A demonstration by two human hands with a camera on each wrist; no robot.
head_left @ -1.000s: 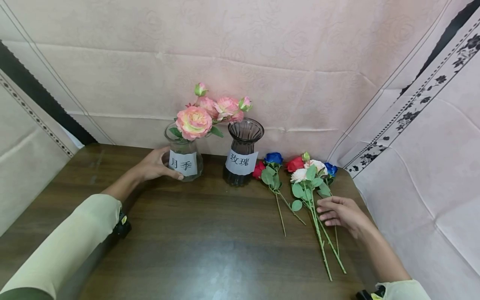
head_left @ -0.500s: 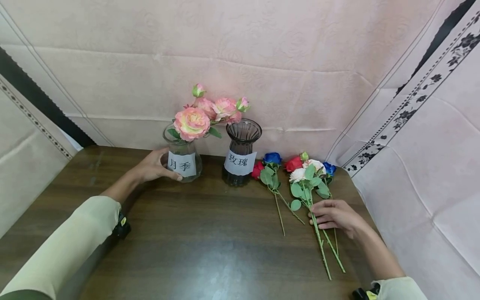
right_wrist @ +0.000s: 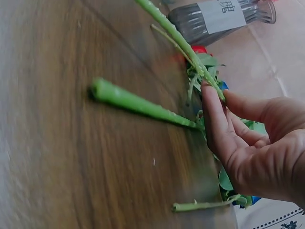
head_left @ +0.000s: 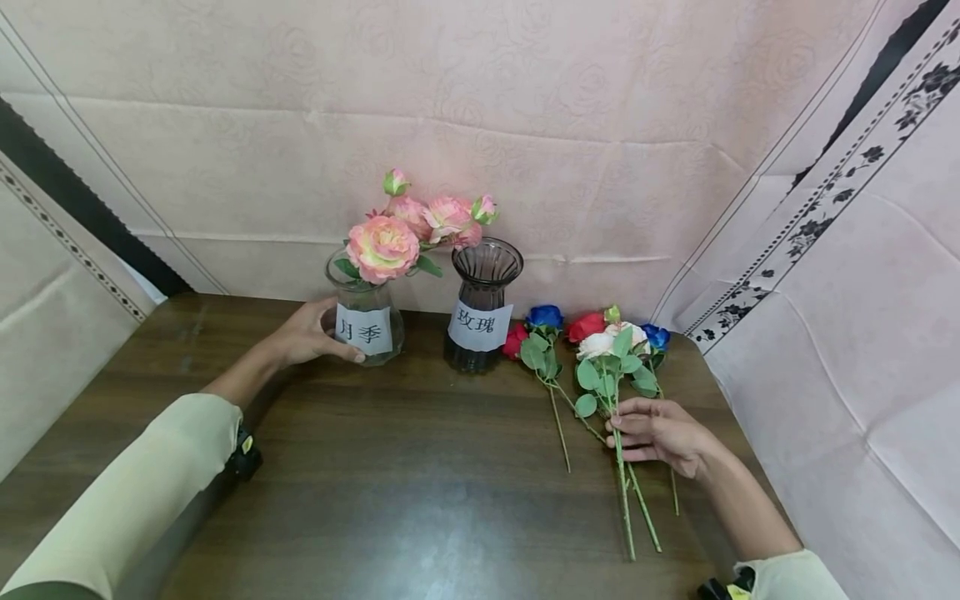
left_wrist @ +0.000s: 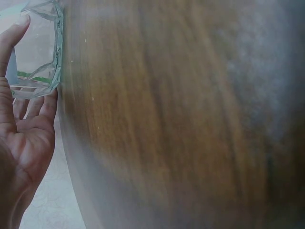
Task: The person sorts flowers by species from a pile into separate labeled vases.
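Observation:
My left hand [head_left: 306, 335] grips a clear glass vase [head_left: 397, 337], thumb across the front of its paper label and fingers round the side. Pink flowers [head_left: 384, 248] and buds stand in that vase. At the right, my right hand [head_left: 666, 433] pinches the green stem [head_left: 621, 492] of a white artificial flower [head_left: 596, 344] between thumb and fingers. The right wrist view shows this stem [right_wrist: 174, 36] at the fingertips, above the table. Beside it lie a red rose [head_left: 585, 327] and a blue rose [head_left: 656, 337]; another stem [right_wrist: 143, 106] points toward the wrist camera.
A dark ribbed glass vase [head_left: 486, 271] with a paper label stands right of the clear one. Close by it lie another blue rose [head_left: 545, 317] and red rose [head_left: 514, 342]. Pale patterned cloth [head_left: 562, 167] hangs behind the brown wooden table [head_left: 420, 467].
My right hand has moved left onto the white flower's stem and taken hold of it. The stem's lower end has swung left. My left hand stays on the clear vase.

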